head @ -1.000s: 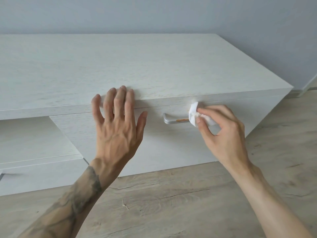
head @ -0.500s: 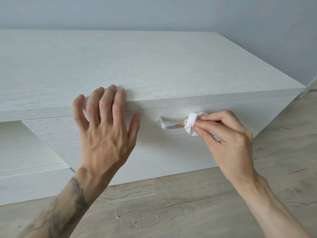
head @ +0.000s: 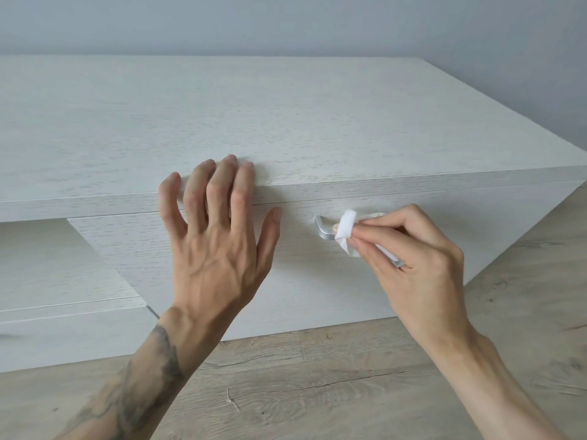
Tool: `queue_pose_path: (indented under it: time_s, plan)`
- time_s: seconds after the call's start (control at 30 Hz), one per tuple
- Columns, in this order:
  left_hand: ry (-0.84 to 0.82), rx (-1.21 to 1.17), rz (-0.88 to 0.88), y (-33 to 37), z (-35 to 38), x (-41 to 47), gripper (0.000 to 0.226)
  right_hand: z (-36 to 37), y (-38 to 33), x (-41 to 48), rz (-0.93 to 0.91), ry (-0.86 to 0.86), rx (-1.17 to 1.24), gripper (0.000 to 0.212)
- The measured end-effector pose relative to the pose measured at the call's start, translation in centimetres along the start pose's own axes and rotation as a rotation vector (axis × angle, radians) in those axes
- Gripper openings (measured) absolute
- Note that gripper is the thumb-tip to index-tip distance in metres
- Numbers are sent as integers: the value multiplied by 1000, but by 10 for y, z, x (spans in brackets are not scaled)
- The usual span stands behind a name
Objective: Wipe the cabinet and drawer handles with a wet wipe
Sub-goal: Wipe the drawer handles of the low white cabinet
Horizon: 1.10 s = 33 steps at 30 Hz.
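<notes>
A low whitewashed wooden cabinet [head: 286, 122] fills the view, with a drawer front [head: 317, 281] below its top edge. A silver metal handle [head: 323, 230] sticks out of that drawer; only its left end and a bit near my palm show. My right hand [head: 413, 265] pinches a white wet wipe [head: 345, 230] wrapped around the handle bar. My left hand [head: 219, 236] lies flat with spread fingers against the drawer front, fingertips on the cabinet's top edge.
A second drawer front [head: 73, 331] sits lower at the left, set further forward, below an open recess [head: 47, 265]. Light wood floor [head: 317, 392] runs under both forearms. A grey wall [head: 286, 23] stands behind the cabinet.
My right hand has slid the wipe leftward along the handle, so less of the bar shows. My left hand stays on the drawer front and top edge.
</notes>
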State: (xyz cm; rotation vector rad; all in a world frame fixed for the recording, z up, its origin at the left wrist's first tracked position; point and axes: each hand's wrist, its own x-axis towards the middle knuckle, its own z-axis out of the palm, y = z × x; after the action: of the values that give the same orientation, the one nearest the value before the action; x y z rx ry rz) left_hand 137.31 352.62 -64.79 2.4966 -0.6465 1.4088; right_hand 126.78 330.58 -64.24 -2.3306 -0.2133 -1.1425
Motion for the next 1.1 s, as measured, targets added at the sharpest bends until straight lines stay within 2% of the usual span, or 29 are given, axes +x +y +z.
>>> queue_pose_path:
  time_s: [0.1, 0.23, 0.37, 0.53, 0.73, 0.87, 1.1]
  plan:
    - [-3, -5, -4, 0, 0, 0, 58, -9, 6, 5, -18, -50, -12, 13]
    - [2, -9, -11, 1, 0, -1, 58, -14, 10, 6, -7, -4, -72, 11]
    - [-5, -10, -8, 0, -1, -1, 58, -8, 10, 7, -64, -36, -61, 11]
    - [-5, -20, -16, 1, -1, -1, 58, -22, 21, 3, -2, 28, -76, 13]
    - [-10, -29, -17, 0, -1, -1, 58, -8, 15, 9, -98, -33, -58, 13]
    - [-10, -32, -19, 0, -1, -2, 58, -20, 25, 2, -27, 13, -62, 10]
    - [-1, -50, -13, 0, -1, -2, 56, -24, 30, 5, -28, -27, -17, 14]
